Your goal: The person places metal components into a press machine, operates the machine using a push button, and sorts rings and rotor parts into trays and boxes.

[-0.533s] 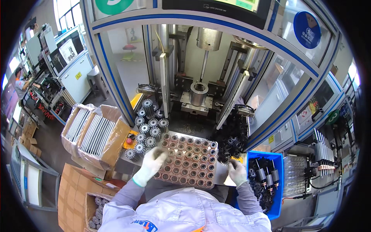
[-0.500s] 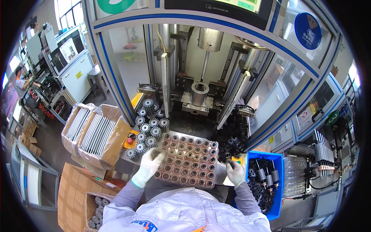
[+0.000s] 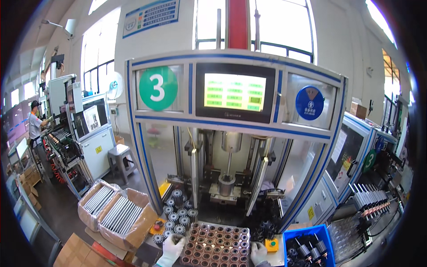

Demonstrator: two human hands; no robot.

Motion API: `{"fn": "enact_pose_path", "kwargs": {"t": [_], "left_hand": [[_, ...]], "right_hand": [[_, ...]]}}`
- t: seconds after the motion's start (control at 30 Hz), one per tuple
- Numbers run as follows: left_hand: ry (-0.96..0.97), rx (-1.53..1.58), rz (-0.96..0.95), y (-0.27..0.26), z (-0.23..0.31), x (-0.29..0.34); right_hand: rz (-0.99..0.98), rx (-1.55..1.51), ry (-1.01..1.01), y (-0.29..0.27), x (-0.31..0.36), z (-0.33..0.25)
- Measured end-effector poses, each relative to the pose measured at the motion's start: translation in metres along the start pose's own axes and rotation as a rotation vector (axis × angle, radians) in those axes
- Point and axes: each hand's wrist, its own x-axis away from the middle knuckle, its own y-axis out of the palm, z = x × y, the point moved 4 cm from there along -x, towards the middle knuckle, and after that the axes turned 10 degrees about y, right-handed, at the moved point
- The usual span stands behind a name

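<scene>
A clear tray (image 3: 217, 256) filled with copper-brown, ring-shaped parts lies in front of me. Beside its left edge is my left hand (image 3: 173, 247), in a pale glove, its fingers curled closed; whether anything is in them is hidden. My right hand (image 3: 258, 253), also gloved, is at the tray's right edge with its fingers bent inward, and what it may hold cannot be seen. Just right of that hand sits a yellow box with a green button (image 3: 271, 244). Behind the tray, a metal cylinder (image 3: 227, 186) stands in the press fixture, under a thin vertical rod (image 3: 229, 163).
Silver finned rotor cores (image 3: 179, 218) crowd the left, near a yellow box with a red button (image 3: 157, 226). Dark finned parts (image 3: 267, 231) are piled at right. A blue bin (image 3: 329, 249) holds shafted rotors. Left stand cartons of rods (image 3: 126, 213); farther off, another person (image 3: 35, 122) works.
My view has tilted upward, so the machine and tray appear lower. My right hand has shifted left, away from the green-button box. The left hand stays by the tray's left edge.
</scene>
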Motion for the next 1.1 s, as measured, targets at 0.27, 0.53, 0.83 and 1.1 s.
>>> {"fn": "enact_pose_path", "kwargs": {"t": [0.27,0.53,0.83,1.1], "left_hand": [[0.229,-0.253,-0.035,0.019,0.048,-0.008],[0.245,-0.233,-0.123,0.028,0.067,0.004],[0.276,-0.374,-0.191,0.035,0.06,0.009],[0.261,-0.351,-0.258,0.041,0.038,0.011]], "right_hand": [[-0.009,0.085,-0.06,0.006,0.006,0.016],[0.047,0.111,-0.163,0.017,-0.006,0.041],[0.087,0.13,-0.203,0.019,-0.004,0.04],[0.051,0.109,-0.184,0.018,-0.004,0.04]]}}
